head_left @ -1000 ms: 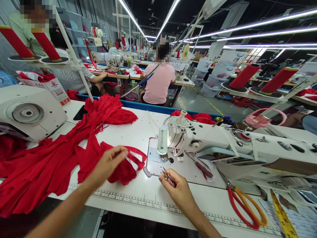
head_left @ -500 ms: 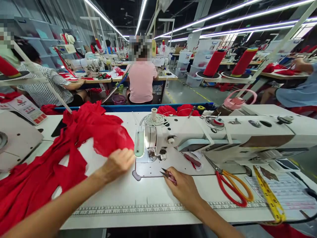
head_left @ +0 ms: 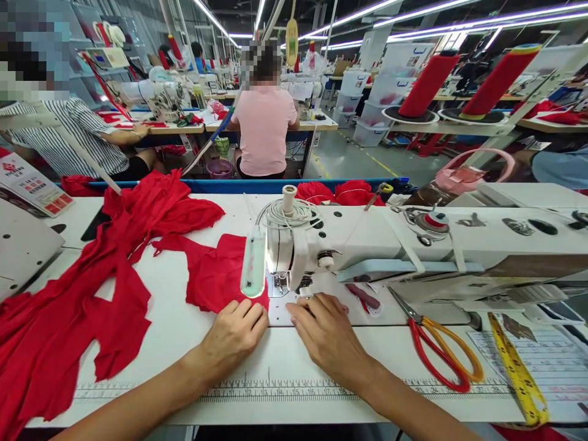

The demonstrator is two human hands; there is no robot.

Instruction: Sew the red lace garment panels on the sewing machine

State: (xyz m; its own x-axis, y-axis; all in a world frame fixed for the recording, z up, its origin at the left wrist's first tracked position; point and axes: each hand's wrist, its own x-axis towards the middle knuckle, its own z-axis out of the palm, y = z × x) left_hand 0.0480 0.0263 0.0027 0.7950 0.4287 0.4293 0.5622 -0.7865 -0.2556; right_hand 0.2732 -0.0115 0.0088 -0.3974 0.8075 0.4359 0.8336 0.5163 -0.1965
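Observation:
My left hand is closed on the near right corner of a red fabric piece, which lies flat left of the sewing machine's needle area. Just to the right, my right hand rests over the machine's bed plate, fingers curled. A small pinkish bit of the thread snips shows by its fingers; the rest is hidden under the hand. A pale green lamp hangs over the fabric's right part. More red fabric is heaped to the left.
Orange-and-red-handled scissors and a yellow measuring tape lie at right. Dark red-handled snips rest under the machine arm. A printed ruler runs along the front edge. Co-workers sit ahead.
My left hand has brought a red fabric piece from the heap rightward to the machine. My right hand has turned over, hiding the snips' blades. The view has shifted slightly.

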